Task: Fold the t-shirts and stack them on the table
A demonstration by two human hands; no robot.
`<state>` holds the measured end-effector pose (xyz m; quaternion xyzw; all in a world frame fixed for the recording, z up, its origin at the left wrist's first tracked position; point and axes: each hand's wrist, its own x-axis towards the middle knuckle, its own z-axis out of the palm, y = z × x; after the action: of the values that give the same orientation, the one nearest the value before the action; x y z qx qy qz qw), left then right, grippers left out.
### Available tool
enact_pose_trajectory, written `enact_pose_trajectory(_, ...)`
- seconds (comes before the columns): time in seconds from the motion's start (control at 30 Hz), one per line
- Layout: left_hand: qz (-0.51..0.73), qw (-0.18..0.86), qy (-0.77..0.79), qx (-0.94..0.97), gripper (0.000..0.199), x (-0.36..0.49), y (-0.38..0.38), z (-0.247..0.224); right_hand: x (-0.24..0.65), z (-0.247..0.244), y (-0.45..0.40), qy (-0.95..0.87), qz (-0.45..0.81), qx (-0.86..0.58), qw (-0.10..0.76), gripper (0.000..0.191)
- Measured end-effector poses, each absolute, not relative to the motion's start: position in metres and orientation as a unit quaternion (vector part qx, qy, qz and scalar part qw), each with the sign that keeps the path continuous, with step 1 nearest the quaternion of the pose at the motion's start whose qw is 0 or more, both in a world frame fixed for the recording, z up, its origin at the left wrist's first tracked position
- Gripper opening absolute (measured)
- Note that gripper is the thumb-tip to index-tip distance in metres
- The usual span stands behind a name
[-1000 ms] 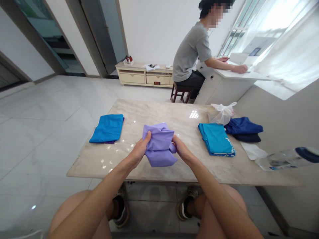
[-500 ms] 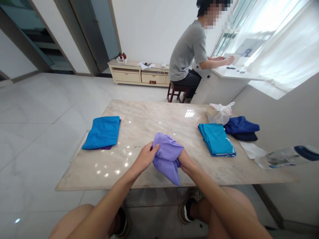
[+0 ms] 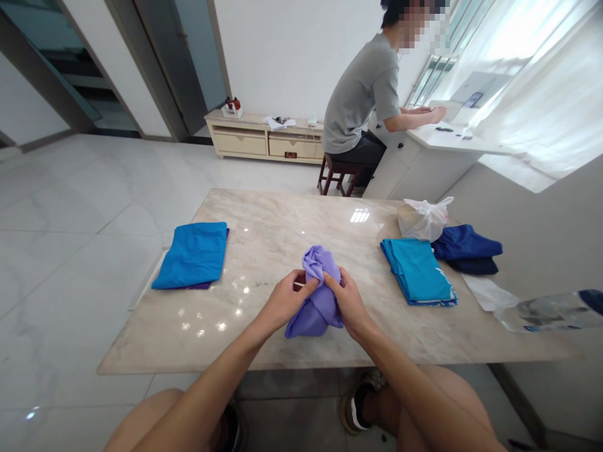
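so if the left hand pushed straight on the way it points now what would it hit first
The lilac cloth, which the left hand holds, would come first. The right hand grips its other side and may be next, though depth in this single view leaves that unclear.

Bright daylight through curtain [image 3: 553, 94]; glare spots on tabletop [image 3: 273, 216]; left doorway [image 3: 78, 69] dim, perhaps blurred.

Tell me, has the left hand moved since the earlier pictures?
Yes: the left hand has moved to the right, farther from the folded blue cloth lying on the table.
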<state>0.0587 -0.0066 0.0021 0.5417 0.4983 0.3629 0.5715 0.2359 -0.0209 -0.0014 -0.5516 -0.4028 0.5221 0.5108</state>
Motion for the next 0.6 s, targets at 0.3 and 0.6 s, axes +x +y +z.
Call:
enact_pose_trajectory(0.3,0.389,0.570,0.492,0.531,0.047,0.051,-0.011,-0.010,0.227,0.000,-0.036,-0.481,0.514,-0.502,0.503,0.052)
enact_pose_trajectory(0.6,0.376,0.590,0.480,0.529,0.046,0.048,-0.013,-0.021,0.237,-0.008,-0.045,-0.493,0.497,-0.534,0.474,0.048)
